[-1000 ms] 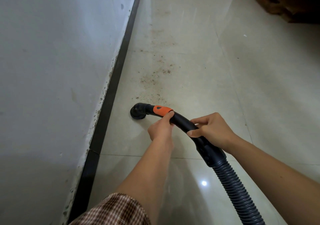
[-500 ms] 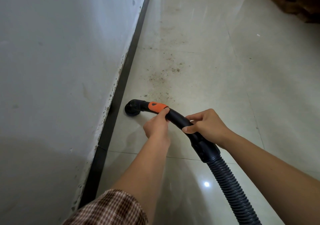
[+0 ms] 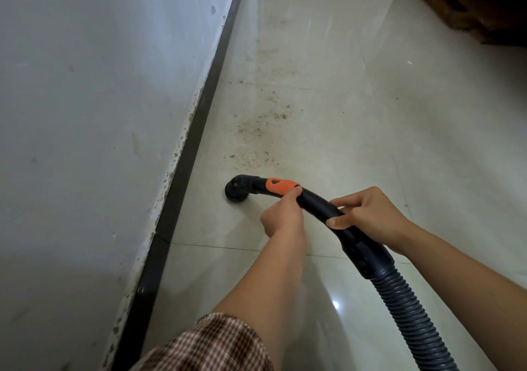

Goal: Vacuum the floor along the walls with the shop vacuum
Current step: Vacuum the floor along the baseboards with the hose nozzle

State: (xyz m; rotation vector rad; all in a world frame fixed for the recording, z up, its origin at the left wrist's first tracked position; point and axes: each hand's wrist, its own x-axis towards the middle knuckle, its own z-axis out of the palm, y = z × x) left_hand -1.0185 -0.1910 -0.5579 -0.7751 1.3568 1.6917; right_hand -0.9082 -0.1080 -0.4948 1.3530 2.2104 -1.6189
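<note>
I hold the vacuum's curved tube (image 3: 316, 203) in both hands. My left hand (image 3: 281, 215) is curled round it just behind the orange band (image 3: 281, 186), with one fingertip touching the band's rear edge. My right hand (image 3: 370, 216) grasps the tube further back, fingers over the top and thumb underneath, just ahead of the collar where the ribbed hose (image 3: 410, 308) joins. The hose runs off past the lower right edge.

The round nozzle (image 3: 236, 191) at the tube's front end is down at the floor (image 3: 356, 142), near the black skirting (image 3: 196, 131) but apart from it. Just beyond the nozzle, reddish-brown grit (image 3: 256, 131) is scattered over the pale tiles in a trail that follows the wall (image 3: 99, 99). The wall's paint is chipped along its bottom edge, above the skirting.

A checked sleeve (image 3: 211, 345) covers my left upper arm at the bottom. A dark shape (image 3: 479, 5) fills the far top right corner; I cannot tell what it is.
</note>
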